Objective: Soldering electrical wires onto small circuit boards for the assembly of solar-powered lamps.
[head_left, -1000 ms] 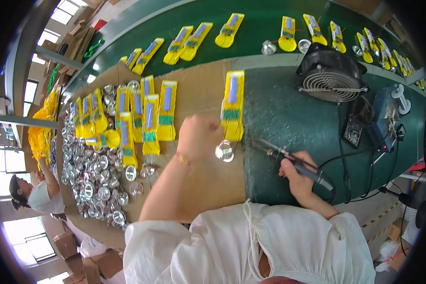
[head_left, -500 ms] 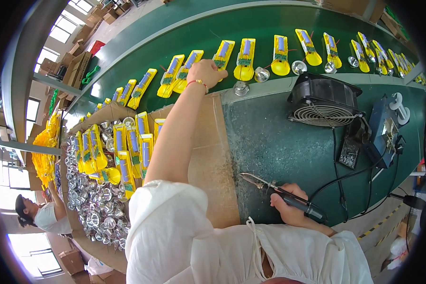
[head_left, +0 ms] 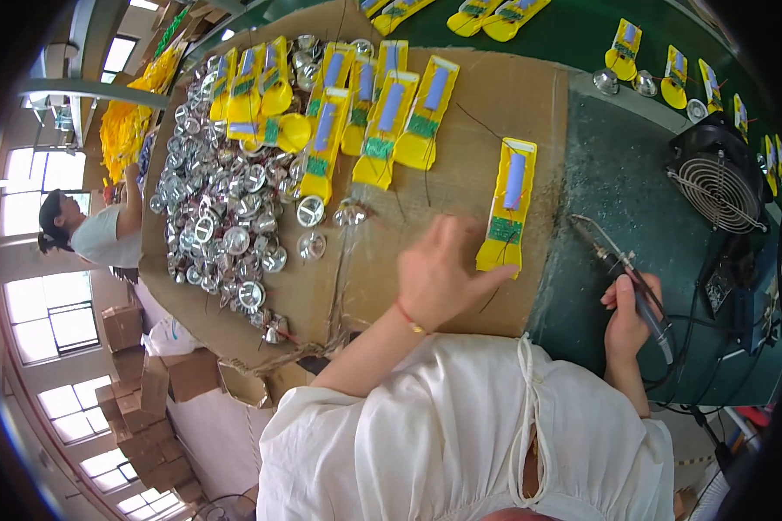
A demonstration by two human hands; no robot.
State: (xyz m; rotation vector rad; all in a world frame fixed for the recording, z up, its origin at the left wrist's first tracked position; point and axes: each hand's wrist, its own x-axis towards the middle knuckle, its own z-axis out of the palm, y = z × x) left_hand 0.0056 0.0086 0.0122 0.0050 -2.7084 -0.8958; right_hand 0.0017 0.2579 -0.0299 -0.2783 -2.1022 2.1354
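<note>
A yellow plastic housing [head_left: 511,204] lies face up on the cardboard, with a blue-purple cylindrical cell [head_left: 514,181], a green circuit board [head_left: 505,229] and thin dark wires in it. Beside its rounded lower end is my left hand [head_left: 443,271], fingers spread and thumb reaching over that end; whether the thumb touches it I cannot tell. My right hand [head_left: 632,317] grips a soldering iron [head_left: 645,306] by its dark handle, its tip pointing up and left over the green mat. Left of the housing, several similar yellow housings [head_left: 382,130] lie by loose silver reflector cups [head_left: 311,211].
A big heap of reflector cups [head_left: 226,208] covers the left of the cardboard sheet [head_left: 460,100]. At the right stand a black fan with a wire guard [head_left: 721,187] and a blue soldering station [head_left: 760,308] with cables. More housings line the far belt. Another person [head_left: 96,227] works at far left.
My left hand has come back from the far belt to the cardboard, where a yellow housing now lies in front of me. The view has swung left. My right hand still holds the soldering iron.
</note>
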